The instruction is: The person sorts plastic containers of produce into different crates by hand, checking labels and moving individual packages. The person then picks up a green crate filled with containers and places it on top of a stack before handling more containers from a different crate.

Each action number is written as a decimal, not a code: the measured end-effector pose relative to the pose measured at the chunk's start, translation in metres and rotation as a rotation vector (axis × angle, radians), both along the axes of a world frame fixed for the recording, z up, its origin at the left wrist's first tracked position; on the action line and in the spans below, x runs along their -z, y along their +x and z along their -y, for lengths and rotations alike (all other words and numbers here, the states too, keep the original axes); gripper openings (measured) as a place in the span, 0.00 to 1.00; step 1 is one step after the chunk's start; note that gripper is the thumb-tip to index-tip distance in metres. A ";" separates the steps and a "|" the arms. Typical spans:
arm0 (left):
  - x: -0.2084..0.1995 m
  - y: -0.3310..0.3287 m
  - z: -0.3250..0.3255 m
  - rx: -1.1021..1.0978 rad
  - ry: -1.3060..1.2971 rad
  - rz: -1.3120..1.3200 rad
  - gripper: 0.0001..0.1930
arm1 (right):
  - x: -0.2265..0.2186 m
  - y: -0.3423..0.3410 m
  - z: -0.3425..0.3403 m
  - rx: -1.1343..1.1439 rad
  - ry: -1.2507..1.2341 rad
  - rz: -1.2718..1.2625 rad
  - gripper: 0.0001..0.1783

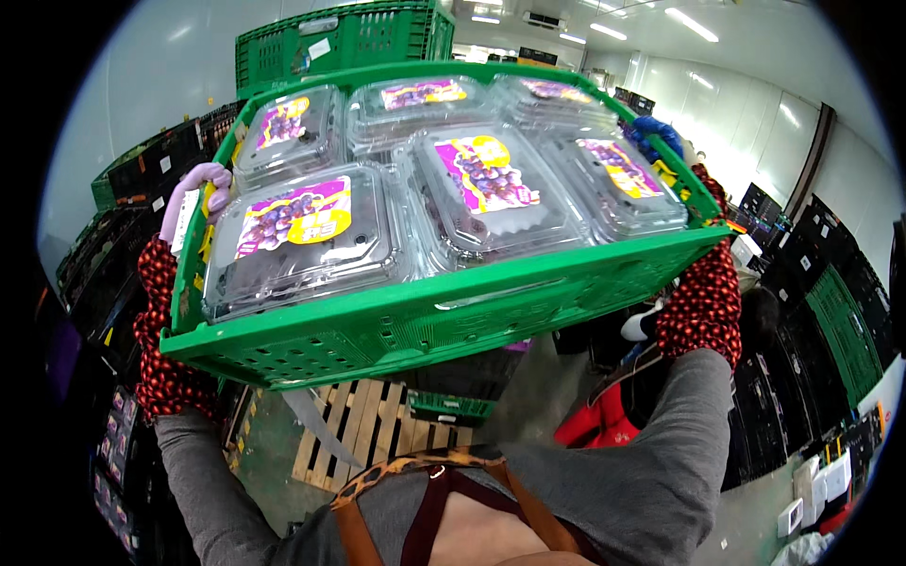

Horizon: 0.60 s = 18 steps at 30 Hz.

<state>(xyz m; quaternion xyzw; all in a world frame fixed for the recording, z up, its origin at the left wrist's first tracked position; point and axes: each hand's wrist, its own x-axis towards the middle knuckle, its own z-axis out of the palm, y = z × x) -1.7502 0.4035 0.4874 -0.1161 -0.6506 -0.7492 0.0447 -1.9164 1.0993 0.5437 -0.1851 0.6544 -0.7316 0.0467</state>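
I hold up a green plastic crate [377, 344] in front of my chest, tilted, its right side higher. My left hand [200, 196], in a lilac glove, is closed with curled fingers over the crate's left end. A blue glove covers my right hand [656, 135], closed over the far part of the right end. Inside sit several clear plastic clamshell boxes [377, 236] of dark grapes in two rows. Each lid has a purple and yellow label [295, 215] with a grape picture. The crate hides parts of both hands.
Another green crate [344, 42] stands beyond mine. Stacks of dark crates [156, 170] line the left, and more crates [845, 307] rise on the right. A wooden pallet [363, 429] lies on the floor below. Something red [604, 420] is by my right forearm.
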 end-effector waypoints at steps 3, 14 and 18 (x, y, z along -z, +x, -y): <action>0.012 -0.040 0.001 0.004 0.007 -0.044 0.10 | 0.019 -0.036 0.026 0.137 0.191 -0.081 0.14; -0.027 -0.066 -0.064 0.220 0.434 0.266 0.14 | 0.010 -0.048 -0.062 0.871 0.195 -0.754 0.22; -0.017 -0.034 -0.073 -0.189 0.190 -0.097 0.13 | 0.141 0.054 0.080 0.984 -0.076 -1.005 0.33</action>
